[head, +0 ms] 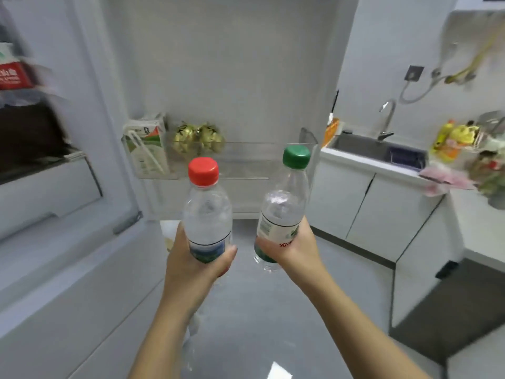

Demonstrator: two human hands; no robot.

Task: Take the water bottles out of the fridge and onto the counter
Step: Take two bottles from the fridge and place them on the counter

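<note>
- Your left hand [191, 258] is gripping the red-capped bottle [206, 212] upright, clear of the fridge door shelf [246, 160].
- Your right hand [296, 244] is clasping the green-capped bottle [284, 203], ready for carrying to the counter [382, 166].

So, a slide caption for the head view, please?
Left hand holds a red-capped bottle, right hand a green-capped bottle, facing the fridge door.
</note>
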